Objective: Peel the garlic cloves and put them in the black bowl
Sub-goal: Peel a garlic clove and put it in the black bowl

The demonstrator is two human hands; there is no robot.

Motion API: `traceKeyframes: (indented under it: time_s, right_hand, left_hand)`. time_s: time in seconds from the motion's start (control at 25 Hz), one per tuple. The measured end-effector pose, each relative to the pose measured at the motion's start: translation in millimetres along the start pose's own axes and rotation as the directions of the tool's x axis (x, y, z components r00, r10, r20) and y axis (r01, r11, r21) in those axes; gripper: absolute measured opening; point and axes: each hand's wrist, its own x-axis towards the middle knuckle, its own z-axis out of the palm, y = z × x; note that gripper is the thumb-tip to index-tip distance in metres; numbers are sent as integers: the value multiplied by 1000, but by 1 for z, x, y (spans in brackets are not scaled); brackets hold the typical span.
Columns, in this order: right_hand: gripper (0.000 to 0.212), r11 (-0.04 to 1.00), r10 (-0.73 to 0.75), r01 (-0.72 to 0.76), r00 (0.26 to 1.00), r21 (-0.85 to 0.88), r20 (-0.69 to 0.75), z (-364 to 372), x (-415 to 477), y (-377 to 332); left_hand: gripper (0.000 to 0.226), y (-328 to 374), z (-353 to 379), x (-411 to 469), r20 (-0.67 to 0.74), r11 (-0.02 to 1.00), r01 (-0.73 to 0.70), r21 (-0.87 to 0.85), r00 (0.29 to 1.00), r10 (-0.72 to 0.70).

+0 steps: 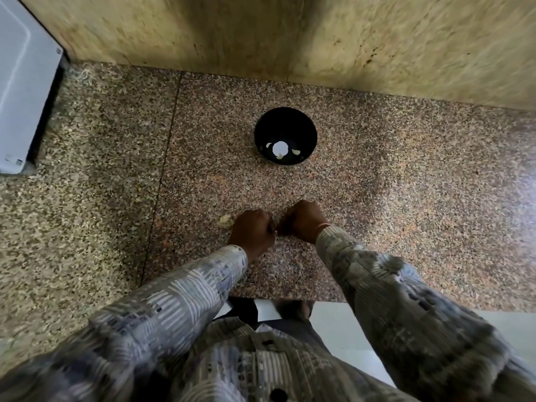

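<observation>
The black bowl [285,123] stands on the speckled granite counter, beyond my hands. Peeled garlic cloves [295,152] lie on its bottom next to a bright white glare spot. My left hand [252,230] and my right hand [303,220] are close together near the counter's front edge, both with fingers curled downward. A small pale bit of a garlic clove [275,232] shows between them; the rest is hidden under the fingers. A clump of garlic with papery skin [224,221] lies on the counter just left of my left hand.
A white appliance [26,91] stands at the far left on the counter [406,198]. A beige stone wall [290,33] rises right behind the bowl. The counter's front edge runs just below my wrists, with white floor [342,329] beneath.
</observation>
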Motion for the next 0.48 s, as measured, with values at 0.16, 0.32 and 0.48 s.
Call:
traceKeyframes:
  time_s: [0.16, 0.32, 0.48]
  right_hand:
    - [25, 997, -50, 52, 998, -59, 24, 0, -4, -2]
    - [28, 992, -68, 70, 997, -106, 25, -4, -9, -5]
    - [24, 999, -25, 25, 1000, -39, -6, 2, -12, 0]
  left_hand:
    - [12, 0, 0, 2, 0, 1000, -2, 14, 1000, 2]
    - [10, 0, 1, 1, 3, 1000, 0, -6, 1000, 0]
    - [8, 0, 2, -2, -2, 1000, -4, -4, 1000, 4]
